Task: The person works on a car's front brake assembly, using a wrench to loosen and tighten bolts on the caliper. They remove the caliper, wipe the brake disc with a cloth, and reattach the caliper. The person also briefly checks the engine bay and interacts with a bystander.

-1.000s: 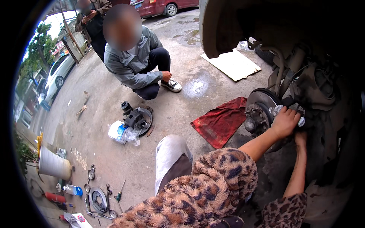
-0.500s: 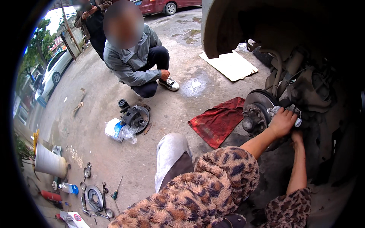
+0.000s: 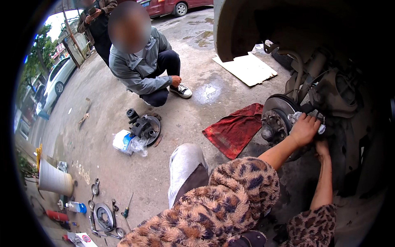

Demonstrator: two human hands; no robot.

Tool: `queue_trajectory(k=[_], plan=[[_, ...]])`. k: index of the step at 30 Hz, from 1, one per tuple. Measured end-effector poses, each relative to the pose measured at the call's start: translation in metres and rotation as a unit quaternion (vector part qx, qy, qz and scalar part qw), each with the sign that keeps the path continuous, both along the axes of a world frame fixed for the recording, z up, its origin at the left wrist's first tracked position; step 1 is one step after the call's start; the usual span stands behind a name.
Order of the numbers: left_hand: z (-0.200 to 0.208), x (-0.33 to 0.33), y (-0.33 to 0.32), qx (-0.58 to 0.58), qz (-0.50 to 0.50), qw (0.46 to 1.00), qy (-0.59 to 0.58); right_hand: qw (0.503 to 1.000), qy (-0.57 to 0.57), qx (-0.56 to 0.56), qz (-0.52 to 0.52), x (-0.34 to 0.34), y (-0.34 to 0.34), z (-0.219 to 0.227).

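Observation:
Inside the dark wheel well, a brake disc with a rusty hub (image 3: pixel 268 131) faces left. My left hand (image 3: pixel 305 129) is at the disc's right side, fingers curled over a pale grey, crumpled wad (image 3: pixel 294 117) that looks like rag or plastic. Some of the wad also shows past the fingertips. Just below, my right hand (image 3: pixel 321 147) reaches up under the left one, against the dark parts behind the disc. Its fingers are hidden, so what it touches does not show. Suspension arms (image 3: pixel 335 92) and a curved hose or bar (image 3: pixel 299 74) lie beyond.
A red cloth (image 3: pixel 234 131) and a pale board (image 3: pixel 249 69) lie on the ground. A person in a grey jacket (image 3: pixel 135 70) crouches opposite, near a greasy hub assembly (image 3: pixel 144 127) and a boxed part (image 3: pixel 123 141). Tools, a metal ring (image 3: pixel 104 217) and a white bucket (image 3: pixel 55 177) are at left.
The view has shifted slightly. Both hands stay at the brake disc, the left still over the crumpled wad; the right wrist has turned a little.

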State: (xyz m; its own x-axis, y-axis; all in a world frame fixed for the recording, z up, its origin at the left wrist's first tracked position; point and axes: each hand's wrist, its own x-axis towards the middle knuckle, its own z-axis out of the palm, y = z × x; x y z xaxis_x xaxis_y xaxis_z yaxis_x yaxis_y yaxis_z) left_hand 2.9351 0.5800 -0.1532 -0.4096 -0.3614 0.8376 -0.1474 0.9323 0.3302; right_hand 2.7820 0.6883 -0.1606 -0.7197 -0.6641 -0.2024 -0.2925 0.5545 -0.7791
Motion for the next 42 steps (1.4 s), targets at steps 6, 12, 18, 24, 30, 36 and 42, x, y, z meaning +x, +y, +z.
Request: queue_trajectory(k=[6,12,18,24,30,36,42], plan=[[0.001,-0.005,0.000,-0.018,0.017,1.000,0.012,0.998,0.017,0.050,0.041,-0.024,0.006,-0.006],[0.000,-0.009,0.005,-0.019,0.012,1.000,0.015,0.999,0.028,0.017,0.018,-0.025,0.019,-0.014],[-0.009,-0.040,-0.003,-0.041,0.008,0.999,0.005,0.987,-0.089,-0.132,-0.036,-0.025,0.035,-0.035],[-0.007,-0.107,-0.015,-0.054,0.018,0.998,-0.039,0.920,-0.196,-0.312,-0.132,-0.052,0.069,-0.098],[-0.012,-0.155,0.009,-0.073,-0.001,0.997,-0.032,0.882,-0.216,-0.141,-0.393,-0.023,0.217,-0.258],[-0.040,-0.198,0.034,-0.058,0.039,0.993,-0.095,0.867,-0.194,0.080,-0.451,0.005,0.330,-0.375],[-0.071,-0.229,0.053,-0.033,0.085,0.988,-0.125,0.879,-0.005,0.252,-0.405,0.024,0.369,-0.440]])
